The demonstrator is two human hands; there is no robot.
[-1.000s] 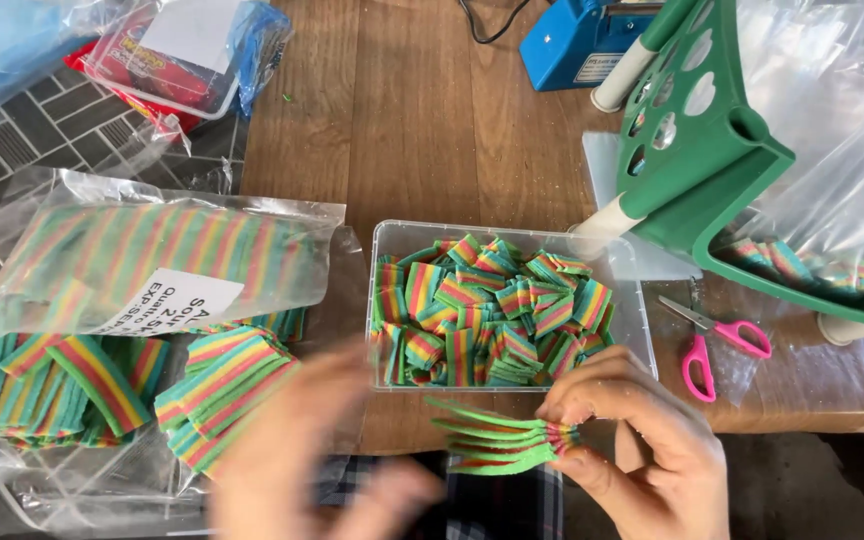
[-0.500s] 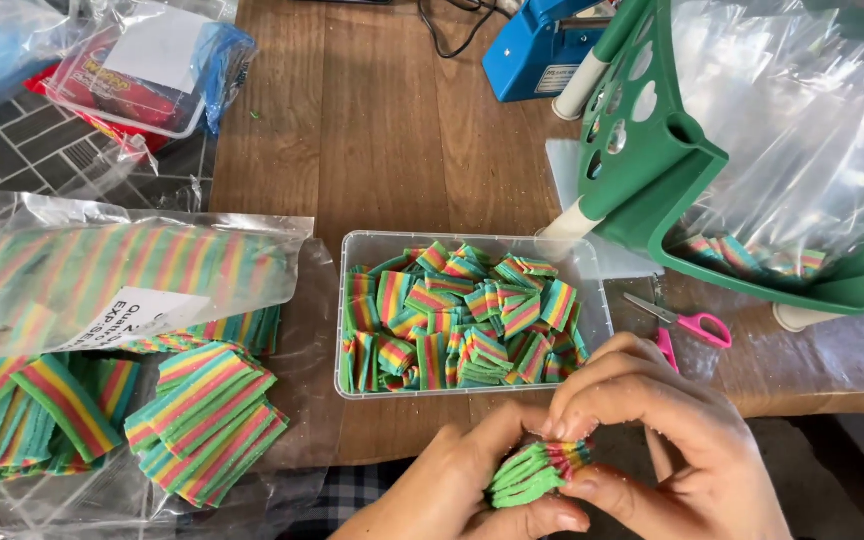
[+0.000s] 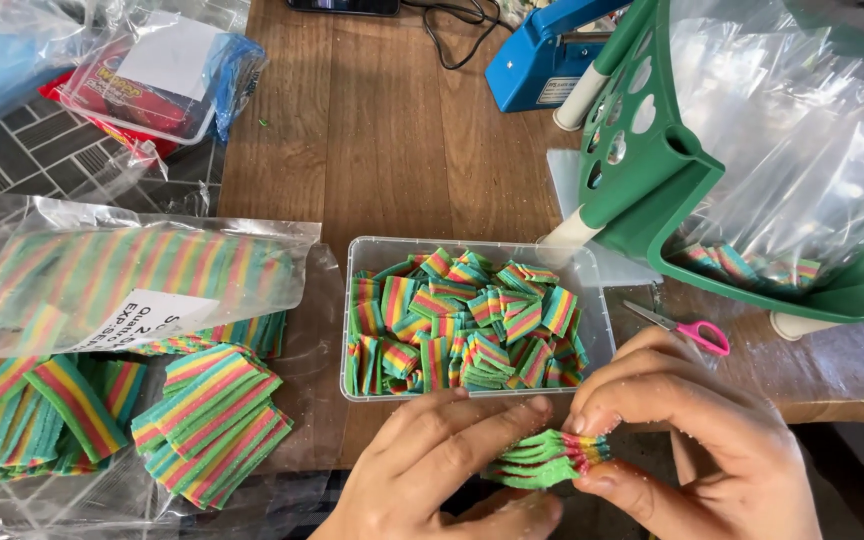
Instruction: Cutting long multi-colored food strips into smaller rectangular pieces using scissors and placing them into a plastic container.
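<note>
A single head-worn view is given, aimed steeply down and forward over a wooden table (image 3: 392, 150). The two hands (image 3: 592, 470) are seen very near, at the bottom edge, pinching a candy stack (image 3: 547, 458). A clear tub (image 3: 597, 310) is framed just beyond that grip.

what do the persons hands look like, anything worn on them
Both hands are bare: no gloves, rings, watch or bands show on the left hand or the right hand. No sleeve reaches into view at either wrist. White sugary grains cling to the fingers and knuckles of both hands. Nails are short and unpainted.
</note>
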